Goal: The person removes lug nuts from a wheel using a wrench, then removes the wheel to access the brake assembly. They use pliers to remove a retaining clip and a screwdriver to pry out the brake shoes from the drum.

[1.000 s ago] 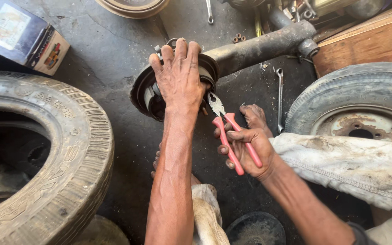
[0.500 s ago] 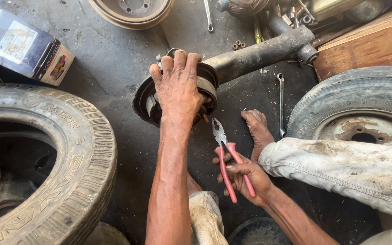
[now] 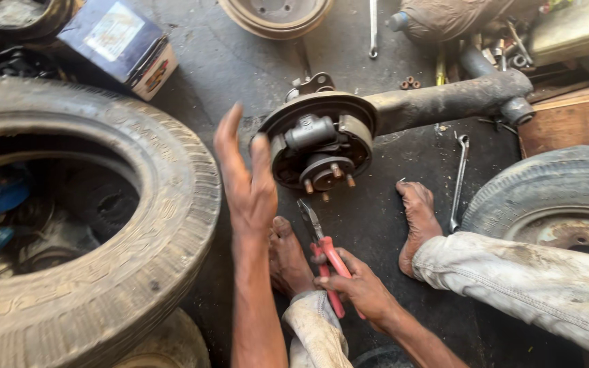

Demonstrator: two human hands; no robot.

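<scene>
Left hand (image 3: 243, 178), centre: motion-blurred, finger outlines soft. Red-handled pliers (image 3: 324, 257), lower centre: handle ends hidden inside the right hand (image 3: 359, 286). Large tyre (image 3: 83, 225): cut by the left and bottom edges; the contents of its dark hollow are indistinct. Second tyre (image 3: 547, 197): cut by the right edge, partly covered by a trouser leg (image 3: 512, 279). Brake drum (image 3: 274, 15): cropped by the top edge.
</scene>
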